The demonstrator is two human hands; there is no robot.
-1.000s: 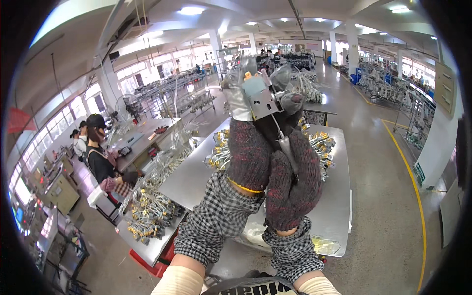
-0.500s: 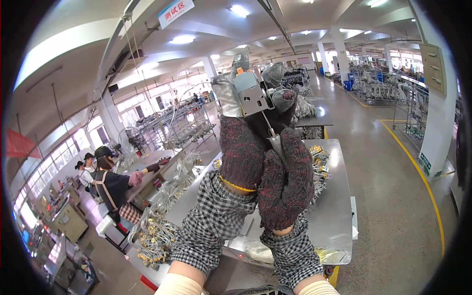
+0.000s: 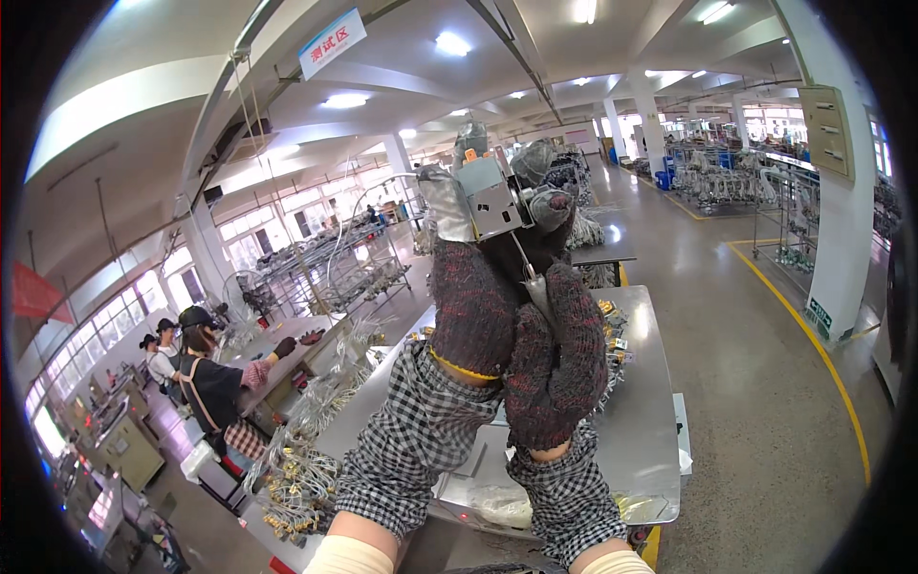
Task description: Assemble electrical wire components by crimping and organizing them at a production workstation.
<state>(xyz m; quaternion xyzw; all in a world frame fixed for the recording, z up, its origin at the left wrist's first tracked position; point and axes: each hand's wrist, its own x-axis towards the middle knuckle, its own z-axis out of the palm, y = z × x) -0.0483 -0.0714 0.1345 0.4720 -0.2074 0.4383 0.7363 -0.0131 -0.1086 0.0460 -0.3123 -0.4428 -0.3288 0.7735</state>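
Both my hands wear dark knitted gloves with reddish flecks, below black-and-white checked sleeves. My left hand (image 3: 473, 306) is raised high, its grey-taped fingertips closed round a small boxy silver metal housing (image 3: 494, 196) with orange bits at its top. Just below and to the right, my right hand (image 3: 555, 368) is closed on a slim tool with a thin metal shaft (image 3: 523, 253). That shaft points up to the housing's lower edge; whether it touches cannot be told. The tool's handle is mostly hidden in the glove.
Under my arms stands a metal-topped table (image 3: 641, 383). Bundles of grey cables with gold-coloured ends (image 3: 301, 483) lie at its left, with more connectors (image 3: 614, 335) behind my right hand. A co-worker (image 3: 215, 383) stands at a bench on the left. A pillar (image 3: 841, 220) rises at right.
The view has shifted slightly, so the room sits a little differently. My hands keep the same grip on the housing and tool. The co-worker's gloved hand has moved a little left.
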